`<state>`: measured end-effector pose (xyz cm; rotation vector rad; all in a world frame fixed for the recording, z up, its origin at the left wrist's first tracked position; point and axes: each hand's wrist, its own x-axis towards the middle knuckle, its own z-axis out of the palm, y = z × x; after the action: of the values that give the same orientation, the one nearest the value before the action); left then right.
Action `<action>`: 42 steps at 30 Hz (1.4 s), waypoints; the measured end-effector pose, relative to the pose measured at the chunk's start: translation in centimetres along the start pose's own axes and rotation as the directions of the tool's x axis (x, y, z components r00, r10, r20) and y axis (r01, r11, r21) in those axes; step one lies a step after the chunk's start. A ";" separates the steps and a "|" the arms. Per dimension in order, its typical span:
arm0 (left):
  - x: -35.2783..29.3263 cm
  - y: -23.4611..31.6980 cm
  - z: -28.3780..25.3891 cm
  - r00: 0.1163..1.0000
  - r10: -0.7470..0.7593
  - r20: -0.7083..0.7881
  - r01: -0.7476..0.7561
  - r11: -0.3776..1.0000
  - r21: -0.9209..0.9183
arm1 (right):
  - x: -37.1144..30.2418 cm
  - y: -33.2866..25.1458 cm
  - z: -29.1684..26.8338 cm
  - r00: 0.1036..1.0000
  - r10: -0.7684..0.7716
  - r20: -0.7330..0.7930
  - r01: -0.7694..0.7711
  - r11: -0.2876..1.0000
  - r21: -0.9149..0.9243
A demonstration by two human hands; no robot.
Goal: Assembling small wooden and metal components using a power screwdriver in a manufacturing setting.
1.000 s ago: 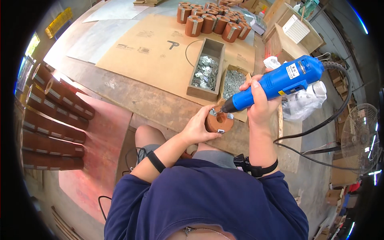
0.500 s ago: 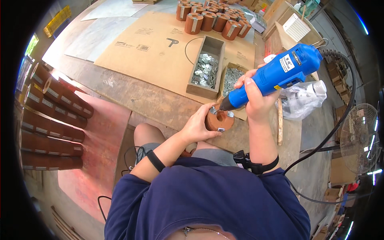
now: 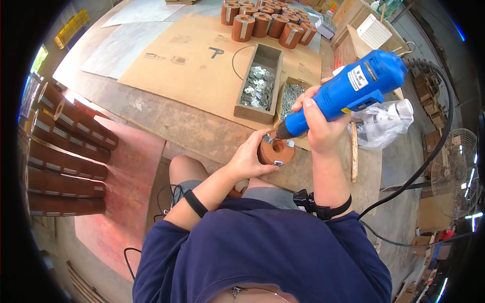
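Observation:
My left hand (image 3: 248,157) grips a short brown cylinder (image 3: 279,154) from its left side, thumb along the near edge. The cylinder has a round hole in its top and small metal clips around the rim. My right hand (image 3: 323,121) is wrapped around a blue electric screwdriver (image 3: 348,86), tilted down to the left. Its dark tip meets the cylinder's top at the far-left clip. Whether a screw sits under the tip cannot be made out. Just beyond stand a wooden box of metal clips (image 3: 258,91) and a smaller box of screws (image 3: 293,96).
Several finished-looking brown cylinders (image 3: 243,28) stand at the table's far side. Long brown rolls (image 3: 65,166) lie stacked at the left on a reddish board (image 3: 126,166). To the right are a wooden stick (image 3: 354,154), a plastic-wrapped item (image 3: 386,121), a black cable (image 3: 409,179) and a fan (image 3: 454,171).
The screwdriver's body has tilted slightly, its back end shifting up a little. The cylinder and my left hand stay nearly in place.

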<state>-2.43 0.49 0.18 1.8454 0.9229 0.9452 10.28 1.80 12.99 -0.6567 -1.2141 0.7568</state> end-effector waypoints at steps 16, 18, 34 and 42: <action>-0.1 0.4 0.2 0.999 -0.033 0.023 0.033 0.999 -0.030 | 0.2 -2.0 -2.0 0.990 -0.084 -0.112 0.087 0.996 0.020; -0.2 0.5 0.1 0.999 -0.043 0.029 0.044 0.998 -0.054 | 0.4 -2.9 -3.9 0.976 -0.147 -0.159 0.151 0.989 0.009; 4.4 0.6 -4.9 0.999 0.006 0.032 0.000 0.984 -0.179 | -9.4 6.0 -24.3 0.444 0.456 -0.771 -0.252 0.890 0.381; 12.1 -2.4 -7.4 0.995 -0.047 -0.093 0.090 0.840 0.535 | -11.9 9.0 -24.4 0.478 0.298 -0.826 -0.320 0.935 0.151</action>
<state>-4.02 14.33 3.60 2.2322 1.4041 0.7603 30.53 -3.52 -6.47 -1.1213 -0.1781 0.5824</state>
